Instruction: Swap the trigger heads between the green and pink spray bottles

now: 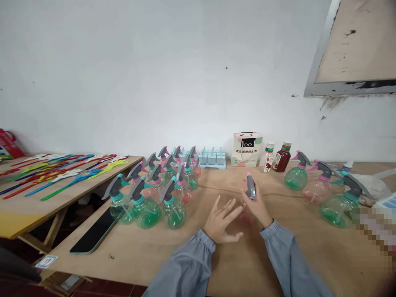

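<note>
My right hand (pixel 257 206) is closed around the upper part of a pink spray bottle (pixel 246 215), below its grey trigger head. The bottle stands upright on the brown table (pixel 229 264), its lower body blurred. Just left of it, my left hand (pixel 223 220) has its fingers spread and holds nothing. Farther left stand several green and pink spray bottles in rows, among them a front green spray bottle (pixel 174 212). On the right are a green spray bottle (pixel 296 177), a pink spray bottle (pixel 316 189) and another green spray bottle (pixel 337 210).
A black phone (pixel 94 232) lies near the table's left edge. Along the wall stand light-blue moulds (pixel 212 159), a paper bag (pixel 246 149), a white bottle (pixel 268 159) and a dark red bottle (pixel 282 158). Colourful flat strips (pixel 62 173) cover another table at left.
</note>
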The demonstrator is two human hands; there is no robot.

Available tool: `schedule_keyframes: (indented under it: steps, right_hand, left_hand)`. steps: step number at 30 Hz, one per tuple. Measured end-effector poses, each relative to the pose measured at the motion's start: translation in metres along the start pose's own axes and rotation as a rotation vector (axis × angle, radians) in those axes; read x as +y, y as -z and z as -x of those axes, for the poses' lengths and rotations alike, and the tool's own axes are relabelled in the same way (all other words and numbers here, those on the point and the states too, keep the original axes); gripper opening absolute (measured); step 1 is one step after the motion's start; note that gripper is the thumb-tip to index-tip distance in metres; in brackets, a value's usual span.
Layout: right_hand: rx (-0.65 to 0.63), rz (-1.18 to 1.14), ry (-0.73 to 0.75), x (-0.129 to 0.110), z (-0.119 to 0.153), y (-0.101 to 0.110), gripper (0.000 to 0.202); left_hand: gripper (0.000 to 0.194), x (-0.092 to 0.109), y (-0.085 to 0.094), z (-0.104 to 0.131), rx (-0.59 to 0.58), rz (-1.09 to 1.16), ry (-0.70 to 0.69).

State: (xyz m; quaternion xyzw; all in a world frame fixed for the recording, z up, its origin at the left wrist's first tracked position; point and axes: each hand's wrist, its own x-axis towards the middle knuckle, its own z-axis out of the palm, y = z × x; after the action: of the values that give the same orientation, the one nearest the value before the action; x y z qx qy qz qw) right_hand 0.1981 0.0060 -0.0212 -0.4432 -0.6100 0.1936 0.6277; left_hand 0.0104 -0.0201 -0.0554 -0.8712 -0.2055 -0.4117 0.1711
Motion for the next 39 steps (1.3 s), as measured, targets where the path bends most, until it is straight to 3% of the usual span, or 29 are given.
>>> schedule_keyframes:
  steps: [2,5,6,8,11,15,20,24,26,31,36,39]
  right_hand:
    - [0.016,-0.012,-0.008,0.005,-0.001,0.007,0.059]
    - [-0.016,-0.031,-0.035,0.009,-0.001,0.014,0.06]
    - [-0.035,-0.047,-0.045,0.01,-0.001,0.015,0.059]
    - [-0.06,-0.084,-0.057,0.01,-0.001,0.016,0.053]
    - [-0.054,-0.124,-0.068,0.01,-0.001,0.018,0.048]
    - [-0.054,-0.182,-0.1,0.01,0.001,0.022,0.036]
    - [-0.09,-0.409,-0.26,0.008,0.006,0.019,0.032]
    - [-0.184,-0.662,-0.44,0.005,0.009,0.012,0.041]
    - [-0.166,-0.687,-0.483,0.005,0.011,0.009,0.039]
    - [-0.043,-0.697,-0.513,-0.001,0.018,-0.001,0.032]
    - [-0.156,-0.723,-0.554,-0.011,0.023,-0.01,0.027]
    - [-0.118,-0.698,-0.551,-0.009,0.025,-0.011,0.028]
  left_hand:
    - [0.064,-0.016,0.018,0.006,0.364,-0.156,0.018]
    - [0.064,-0.043,0.051,0.023,0.811,-0.542,0.267]
    - [0.067,-0.05,0.061,0.029,0.909,-0.619,0.436]
    - [0.067,-0.061,0.077,0.041,0.966,-0.623,0.711]
    - [0.058,-0.063,0.085,0.049,0.851,-0.43,0.922]
    - [0.055,-0.055,0.065,0.04,0.708,-0.288,1.027]
    - [0.065,-0.043,0.021,0.028,0.618,-0.191,0.938]
    - [0.078,-0.034,-0.003,0.027,0.35,-0.128,0.876]
    - [0.079,-0.032,-0.009,0.028,0.265,-0.124,0.863]
    - [0.078,-0.032,-0.011,0.03,0.238,-0.151,0.849]
    - [0.077,-0.036,-0.011,0.032,0.239,-0.138,0.817]
    - [0.076,-0.036,-0.012,0.033,0.238,-0.139,0.826]
